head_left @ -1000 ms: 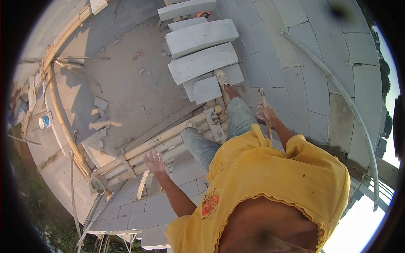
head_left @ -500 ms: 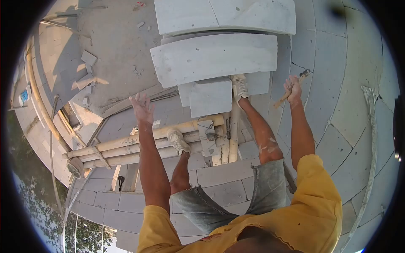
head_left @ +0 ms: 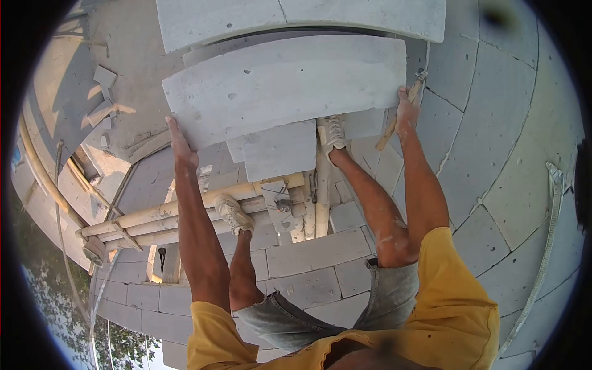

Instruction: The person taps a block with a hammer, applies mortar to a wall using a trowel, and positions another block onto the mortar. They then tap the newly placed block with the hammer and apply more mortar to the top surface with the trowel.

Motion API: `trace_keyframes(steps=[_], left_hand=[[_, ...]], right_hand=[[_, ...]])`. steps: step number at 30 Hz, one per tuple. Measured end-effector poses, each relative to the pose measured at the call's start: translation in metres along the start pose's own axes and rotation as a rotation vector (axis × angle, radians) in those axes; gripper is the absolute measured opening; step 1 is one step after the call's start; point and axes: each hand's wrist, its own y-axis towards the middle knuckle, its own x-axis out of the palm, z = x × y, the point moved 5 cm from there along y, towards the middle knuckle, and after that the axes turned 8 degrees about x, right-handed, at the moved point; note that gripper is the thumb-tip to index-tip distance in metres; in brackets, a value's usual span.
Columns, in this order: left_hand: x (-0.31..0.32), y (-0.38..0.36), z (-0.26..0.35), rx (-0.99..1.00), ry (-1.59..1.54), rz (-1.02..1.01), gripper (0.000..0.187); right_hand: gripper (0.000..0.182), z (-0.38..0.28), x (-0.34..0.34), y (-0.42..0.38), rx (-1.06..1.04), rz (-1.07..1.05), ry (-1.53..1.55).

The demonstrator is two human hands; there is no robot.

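Observation:
A long pale grey block (head_left: 290,83) lies across the front, chipped and pitted on its face. My left hand (head_left: 183,145) is at its left end, fingers stretched out along the edge and seemingly touching it. At the opposite end is my right hand (head_left: 407,114), closed around the wooden handle of a small hammer (head_left: 388,132). The hammer's dark metal head points up and away, and the fingers of that hand are against or very near the block's right corner. Smaller blocks (head_left: 280,151) sit below the long one, and another long block (head_left: 345,15) lies beyond it.
Bamboo poles (head_left: 154,216) run beside a gap in the block surface, near my left shoe (head_left: 233,213). My right shoe (head_left: 333,132) stands by the smaller blocks. Broken pieces (head_left: 105,77) lie at the upper left. A ribbed pale strip (head_left: 542,246) curves along the right.
Both hands have come to the ends of the long block; the left was spread in the air before. The view has moved closer to the blocks. The hammer stays in my right hand.

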Motion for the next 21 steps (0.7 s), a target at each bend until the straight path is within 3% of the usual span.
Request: trace_keyframes(steps=[3,6,9,12,15,18,19,21], left_hand=[[0.009,-0.067,0.038,-0.22,0.052,-0.001,0.093],[0.015,-0.095,0.088,-0.255,0.194,-0.154,0.096],[0.013,-0.06,0.121,-0.223,0.554,-0.219,0.099],[0.035,-0.038,0.156,-0.18,0.668,-0.127,0.101],[0.039,-0.041,0.173,-0.009,0.865,-0.067,0.096],[0.025,-0.045,0.172,0.617,1.454,0.247,0.094],[0.058,-0.079,0.186,0.782,1.436,0.233,0.092],[0.127,-0.139,0.19,1.049,1.491,-0.13,0.093]], right_hand=[[0.033,-0.035,-0.041,-0.014,-0.008,-0.005,-0.115],[0.033,-0.091,-0.075,-0.037,-0.087,0.006,-0.276],[0.031,-0.123,-0.066,-0.033,-0.172,-0.016,-0.289],[0.03,-0.156,-0.038,-0.012,-0.205,0.025,-0.259],[0.03,-0.158,-0.034,-0.01,-0.301,0.072,-0.281],[0.031,-0.145,-0.039,-0.013,-0.319,0.047,-0.138],[0.031,-0.151,-0.037,-0.007,-0.337,0.063,-0.127],[0.031,-0.148,-0.033,-0.005,-0.338,0.078,-0.122]])
